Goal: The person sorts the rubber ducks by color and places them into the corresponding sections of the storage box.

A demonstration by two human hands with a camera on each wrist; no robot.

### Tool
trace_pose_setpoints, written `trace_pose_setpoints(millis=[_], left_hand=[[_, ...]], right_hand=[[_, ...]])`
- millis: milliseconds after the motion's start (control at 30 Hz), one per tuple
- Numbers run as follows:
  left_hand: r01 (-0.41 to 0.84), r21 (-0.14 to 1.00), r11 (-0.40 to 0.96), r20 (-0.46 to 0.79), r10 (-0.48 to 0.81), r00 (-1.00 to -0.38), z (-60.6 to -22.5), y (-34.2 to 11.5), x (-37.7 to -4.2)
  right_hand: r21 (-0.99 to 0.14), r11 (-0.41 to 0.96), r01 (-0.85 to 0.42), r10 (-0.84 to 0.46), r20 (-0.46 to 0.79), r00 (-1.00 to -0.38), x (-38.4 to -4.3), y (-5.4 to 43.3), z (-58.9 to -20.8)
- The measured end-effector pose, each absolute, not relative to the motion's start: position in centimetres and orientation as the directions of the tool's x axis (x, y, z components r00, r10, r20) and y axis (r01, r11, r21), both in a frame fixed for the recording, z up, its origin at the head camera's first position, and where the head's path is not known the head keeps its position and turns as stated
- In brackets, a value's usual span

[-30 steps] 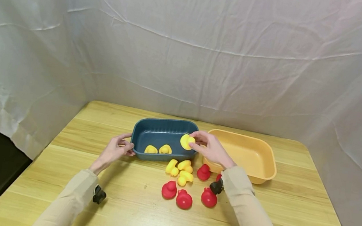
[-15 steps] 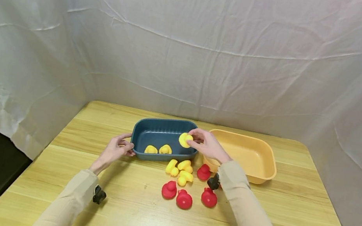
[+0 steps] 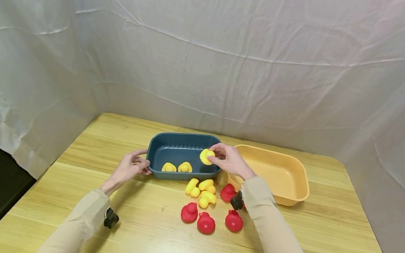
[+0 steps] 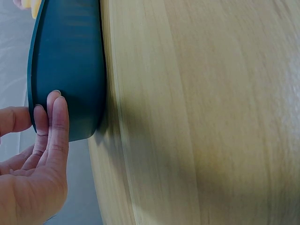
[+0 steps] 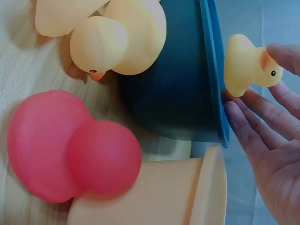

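My right hand point(image 3: 234, 162) pinches a yellow rubber duck point(image 3: 206, 157) between thumb and fingers, above the right end of a dark blue plastic basin point(image 3: 178, 177). In the right wrist view the duck point(image 5: 241, 65) is tilted on its side, just over the basin's rim. My left hand point(image 3: 127, 170) grips the basin's left end, with fingertips against the outer wall point(image 4: 70, 61). Inside the basin lie two yellow ducks, one point(image 3: 169, 167) left of the other point(image 3: 185, 167), by the near wall.
Three yellow ducks point(image 3: 208, 199) lie on the wooden table point(image 3: 153, 234) before the blue basin. Several red ducks point(image 3: 206, 223) are scattered nearer and to the right, one mostly hidden by my right wrist. An orange-yellow basin point(image 3: 283, 179) stands right of the blue one.
My right hand, with the yellow duck, has shifted slightly left and away from me over the blue basin. The left hand has stayed at the basin's left end.
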State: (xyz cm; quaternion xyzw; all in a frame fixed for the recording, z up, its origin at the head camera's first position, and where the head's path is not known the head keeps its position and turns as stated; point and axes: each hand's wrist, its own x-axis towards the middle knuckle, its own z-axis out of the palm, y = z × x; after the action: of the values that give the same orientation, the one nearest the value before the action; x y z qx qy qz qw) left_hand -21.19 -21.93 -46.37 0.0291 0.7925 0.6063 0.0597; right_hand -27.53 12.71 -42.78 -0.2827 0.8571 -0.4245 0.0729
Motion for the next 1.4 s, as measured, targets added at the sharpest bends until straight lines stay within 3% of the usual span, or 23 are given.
trace_pose_setpoints(millis=[467,933,1400], left_hand=[[-0.028,0.964,0.265,-0.060,0.111,-0.992,-46.4,-21.9,-21.1],[-0.038,0.962,0.271,-0.070,0.108,-0.992,-46.4,-21.9,-21.0],[-0.032,0.962,0.272,-0.062,0.104,-0.993,-46.4,-21.9,-21.1]], right_hand=[[-0.790,0.491,-0.367,-0.515,0.077,-0.854,-27.0,13.2,-42.7],[-0.813,0.437,-0.385,-0.515,0.124,-0.848,-23.1,15.1,-42.7],[-0.817,0.439,-0.374,-0.600,0.043,-0.799,-20.4,16.1,-44.0]])
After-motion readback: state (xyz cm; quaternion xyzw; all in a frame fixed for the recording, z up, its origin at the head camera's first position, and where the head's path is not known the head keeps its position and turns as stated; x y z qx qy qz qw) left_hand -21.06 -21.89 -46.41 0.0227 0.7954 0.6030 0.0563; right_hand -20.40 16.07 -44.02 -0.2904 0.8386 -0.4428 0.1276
